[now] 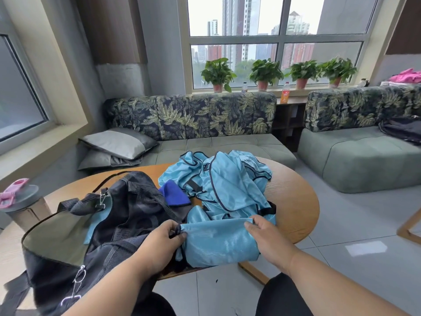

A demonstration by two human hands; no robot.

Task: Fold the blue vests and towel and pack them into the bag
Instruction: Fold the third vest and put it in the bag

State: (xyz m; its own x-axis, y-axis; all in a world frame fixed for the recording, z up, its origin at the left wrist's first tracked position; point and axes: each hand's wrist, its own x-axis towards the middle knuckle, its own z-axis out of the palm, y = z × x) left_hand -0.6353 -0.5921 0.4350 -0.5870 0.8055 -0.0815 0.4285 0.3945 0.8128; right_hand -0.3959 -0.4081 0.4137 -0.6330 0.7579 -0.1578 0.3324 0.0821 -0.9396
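At the lower centre of the frame, a person's left hand (165,239) and right hand (265,234) each pinch one end of the upper folded edge of a light blue mesh vest with dark trim (219,245), which lies doubled over at the near rim of a round wooden table (293,197). Both thumbs and fingers are clenched on the fabric; the fingertips themselves are hidden under the fold. Behind it, at mid-frame, a rumpled heap of more light blue vests (224,179) spreads across the tabletop; how many garments it contains cannot be made out. A royal blue towel (174,193) shows only as a rounded corner between the heap and a black mesh duffel bag with an olive lining (118,222), which stands unzipped at the lower left, its base cut off by the frame edge. A strip of light blue cloth shows inside the bag's mouth; what it is cannot be told. At far left, a grey-lidded bottle with a pink cap (19,201) is partly cropped. Beyond the table, a leaf-patterned sofa with grey-green cushions (205,131) carries two grey pillows (116,144). Four potted green plants (265,73) line the windowsill in the upper centre, beneath a view of tower blocks. The floor is pale grey tile.
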